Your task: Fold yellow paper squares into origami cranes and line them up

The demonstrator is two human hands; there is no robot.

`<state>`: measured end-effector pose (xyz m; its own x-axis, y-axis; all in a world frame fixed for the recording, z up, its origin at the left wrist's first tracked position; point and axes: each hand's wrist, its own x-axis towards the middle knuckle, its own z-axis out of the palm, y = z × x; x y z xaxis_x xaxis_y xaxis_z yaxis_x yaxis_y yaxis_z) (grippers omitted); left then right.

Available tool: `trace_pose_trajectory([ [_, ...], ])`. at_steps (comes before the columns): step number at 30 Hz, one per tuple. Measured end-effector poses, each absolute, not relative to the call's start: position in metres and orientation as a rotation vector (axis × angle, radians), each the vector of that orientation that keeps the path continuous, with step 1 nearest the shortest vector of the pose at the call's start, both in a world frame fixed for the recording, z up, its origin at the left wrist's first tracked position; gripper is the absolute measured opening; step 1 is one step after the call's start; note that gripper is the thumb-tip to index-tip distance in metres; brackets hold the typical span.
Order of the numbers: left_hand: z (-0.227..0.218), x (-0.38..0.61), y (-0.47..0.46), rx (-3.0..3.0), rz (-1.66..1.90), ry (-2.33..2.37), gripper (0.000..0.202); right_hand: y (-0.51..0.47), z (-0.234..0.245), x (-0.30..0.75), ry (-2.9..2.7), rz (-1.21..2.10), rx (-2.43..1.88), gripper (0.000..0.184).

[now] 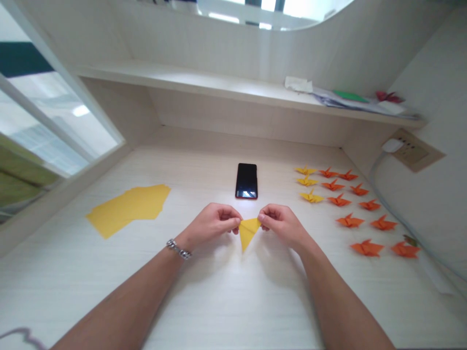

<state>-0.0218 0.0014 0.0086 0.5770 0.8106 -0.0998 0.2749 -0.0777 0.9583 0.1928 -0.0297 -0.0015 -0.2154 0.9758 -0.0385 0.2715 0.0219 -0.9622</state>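
A folded yellow origami paper hangs between my hands, its point toward me and a crease across its upper part. My left hand pinches the upper left corner between thumb and fingers. On the opposite corner, my right hand has the same kind of pinch. Just beyond the hands lies a black phone with its screen up. Some fingertips are hidden behind the paper.
Yellow paper sheets lie fanned out at the left. Folded yellow cranes and several orange cranes stand in rows at the right. A cable runs from a wall socket. Behind is a shelf holding papers.
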Motion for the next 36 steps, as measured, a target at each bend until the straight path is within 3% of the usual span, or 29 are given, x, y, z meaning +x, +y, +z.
trace_pose_trajectory([
  [7,0.012,-0.017,-0.004,1.615,0.568,0.936,0.014,-0.034,-0.003,0.181,-1.687,1.129,-1.363,0.016],
  [20,0.013,-0.018,-0.003,1.353,0.595,0.831,0.024,-0.030,-0.010,0.189,-1.509,1.359,-1.285,0.018],
  [36,0.007,-0.011,-0.004,1.377,0.864,0.922,0.015,-0.029,-0.007,0.181,-1.176,1.301,-1.315,0.031],
])
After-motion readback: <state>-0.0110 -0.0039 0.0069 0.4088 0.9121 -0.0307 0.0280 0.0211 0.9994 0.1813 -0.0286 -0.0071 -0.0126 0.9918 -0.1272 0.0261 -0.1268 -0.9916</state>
